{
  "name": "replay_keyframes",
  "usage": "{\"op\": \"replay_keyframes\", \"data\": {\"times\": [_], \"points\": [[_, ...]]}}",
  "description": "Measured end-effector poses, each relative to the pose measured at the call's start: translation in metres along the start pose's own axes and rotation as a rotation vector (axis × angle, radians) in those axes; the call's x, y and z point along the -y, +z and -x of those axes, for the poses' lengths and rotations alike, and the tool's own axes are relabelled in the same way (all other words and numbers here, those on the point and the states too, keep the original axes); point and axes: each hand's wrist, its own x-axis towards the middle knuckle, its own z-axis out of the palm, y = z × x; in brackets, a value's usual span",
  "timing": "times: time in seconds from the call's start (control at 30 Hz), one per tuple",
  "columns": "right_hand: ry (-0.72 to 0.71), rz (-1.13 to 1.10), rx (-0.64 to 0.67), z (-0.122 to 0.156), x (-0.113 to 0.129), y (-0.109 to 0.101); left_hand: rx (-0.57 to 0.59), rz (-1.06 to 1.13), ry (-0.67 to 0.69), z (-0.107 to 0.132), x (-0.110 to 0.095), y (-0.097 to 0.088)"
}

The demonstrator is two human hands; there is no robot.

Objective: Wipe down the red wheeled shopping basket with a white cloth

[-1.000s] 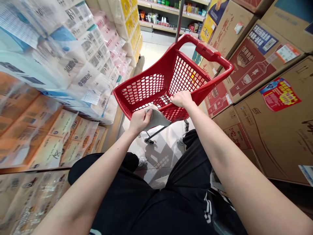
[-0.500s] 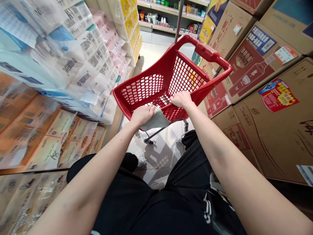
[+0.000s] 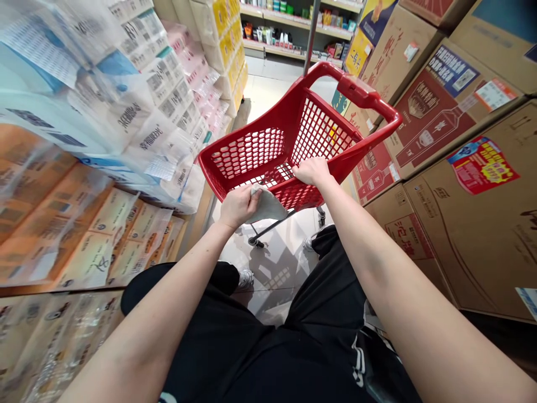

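A red plastic shopping basket on wheels (image 3: 268,151) stands in front of me in a narrow aisle, with nothing visible inside. My left hand (image 3: 237,206) is closed on a grey-white cloth (image 3: 267,206) and presses it against the basket's near rim. My right hand (image 3: 311,170) grips the near rim of the basket a little to the right, fingers curled over the edge. The basket's handle (image 3: 361,92) rises at the far right side.
Wrapped packs of tissue paper (image 3: 104,123) are stacked on the left. Brown cardboard boxes (image 3: 470,184) with red labels are piled on the right. A shelf of bottles (image 3: 289,33) closes the aisle's far end. My legs in black trousers fill the lower view over a pale tiled floor (image 3: 277,263).
My left hand has slid the cloth back and forth a little along the near rim. The right hand stays on the rim; the view shifted slightly.
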Motion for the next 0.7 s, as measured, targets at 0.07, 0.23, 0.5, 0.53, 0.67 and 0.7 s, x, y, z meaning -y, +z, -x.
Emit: {"op": "replay_keyframes", "data": {"times": [0.07, 0.23, 0.5, 0.53, 0.67, 0.7], "points": [[0.001, 0.0, 0.008, 0.0, 0.0, -0.001, -0.043, 0.078, -0.022, -0.002, 0.001, 0.0], [-0.002, -0.014, 0.001, -0.002, -0.001, 0.0, -0.093, 0.186, -0.077, -0.008, -0.002, -0.002], [-0.01, -0.005, -0.008, -0.004, -0.002, 0.002, 0.161, 0.181, 0.101, -0.013, 0.004, -0.002], [-0.011, -0.005, -0.01, -0.004, -0.002, 0.002, 0.174, 0.177, 0.071, -0.016, 0.004, -0.001], [-0.011, -0.015, -0.025, -0.004, -0.001, 0.002, 0.233, 0.096, -0.083, -0.035, 0.002, 0.001], [-0.008, -0.013, -0.026, -0.004, -0.001, 0.002, 0.238, 0.066, -0.098, -0.039, 0.001, 0.002]]}}
